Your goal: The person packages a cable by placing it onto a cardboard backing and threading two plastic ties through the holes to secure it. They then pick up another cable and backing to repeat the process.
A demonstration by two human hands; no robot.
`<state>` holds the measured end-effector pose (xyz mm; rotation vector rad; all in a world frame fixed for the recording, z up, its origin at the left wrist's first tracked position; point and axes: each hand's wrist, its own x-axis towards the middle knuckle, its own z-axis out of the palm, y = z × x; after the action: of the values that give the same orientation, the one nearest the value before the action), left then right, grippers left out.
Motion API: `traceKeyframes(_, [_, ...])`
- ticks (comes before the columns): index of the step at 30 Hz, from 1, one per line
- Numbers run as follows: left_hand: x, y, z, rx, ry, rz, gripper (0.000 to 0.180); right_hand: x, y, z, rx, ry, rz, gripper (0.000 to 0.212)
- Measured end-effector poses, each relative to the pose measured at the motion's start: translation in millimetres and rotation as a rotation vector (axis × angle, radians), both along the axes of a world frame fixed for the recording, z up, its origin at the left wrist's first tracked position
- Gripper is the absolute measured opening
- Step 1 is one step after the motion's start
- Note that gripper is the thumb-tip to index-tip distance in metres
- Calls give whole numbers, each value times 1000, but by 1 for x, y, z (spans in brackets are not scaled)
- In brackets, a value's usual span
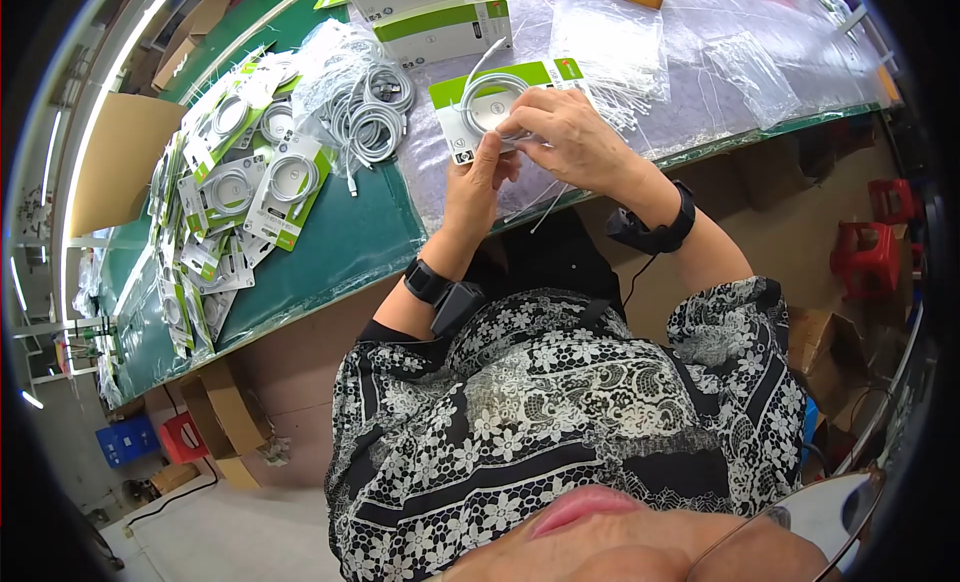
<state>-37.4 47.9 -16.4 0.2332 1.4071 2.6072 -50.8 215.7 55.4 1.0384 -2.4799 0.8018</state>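
At the bench edge, the left hand [478,178] pinches the card's [487,99] lower edge while the right hand's [565,132] fingers press the coiled cable [487,94] onto it, apparently mid-mounting; the next move likely calls for seating the loose end.

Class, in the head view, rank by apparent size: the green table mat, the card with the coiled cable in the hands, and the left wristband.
1. green table mat
2. card with the coiled cable
3. left wristband
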Motion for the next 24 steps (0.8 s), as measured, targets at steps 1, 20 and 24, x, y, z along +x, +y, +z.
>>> traceKeyframes(1, [0,2,0,2,0,1,30,0,0,1,4,-2,9,20])
traceKeyframes(20, [8,-4,14,8,72,-272,36,-3,26,4,-188,-306,131,20])
traceKeyframes(24, [12,-2,15,-56,66,-256,35,-1,28,7,-215,-340,163,22])
